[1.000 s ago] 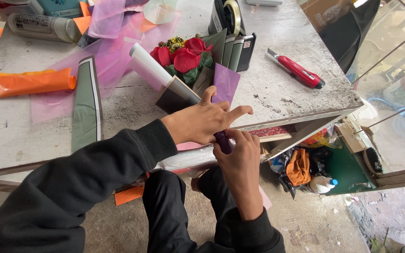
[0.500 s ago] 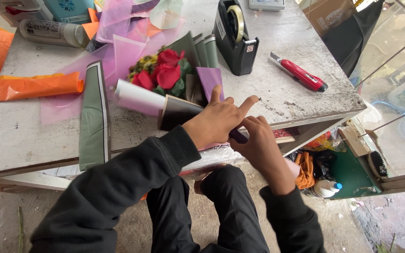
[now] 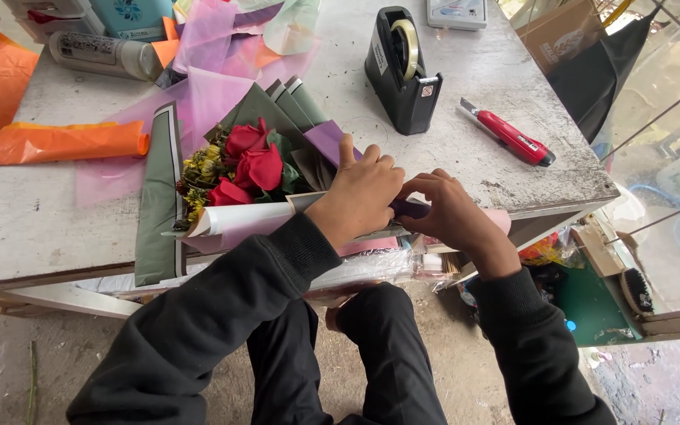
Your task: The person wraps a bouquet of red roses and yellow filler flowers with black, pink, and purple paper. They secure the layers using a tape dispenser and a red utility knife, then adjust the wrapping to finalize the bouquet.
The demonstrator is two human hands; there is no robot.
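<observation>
A bouquet of red roses (image 3: 249,165) with small yellow flowers lies on its side on the worn grey table (image 3: 33,220), wrapped in grey-green, white and purple paper (image 3: 273,106). My left hand (image 3: 360,193) presses down on the narrow stem end of the wrap. My right hand (image 3: 446,212) pinches the purple paper (image 3: 412,208) at the same spot, fingertips touching the left hand. Both sleeves are black.
A black tape dispenser (image 3: 403,67) stands behind the hands, a red utility knife (image 3: 509,140) to its right near the table's edge. Orange paper roll (image 3: 57,142), pink sheets (image 3: 206,47) and a spray can (image 3: 100,53) lie at the back left. A loose grey-green sheet (image 3: 155,205) lies left of the bouquet.
The bouquet has swung so its flowers point left and it lies flatter on the table. Both hands have stayed clamped at the stem end and shifted right.
</observation>
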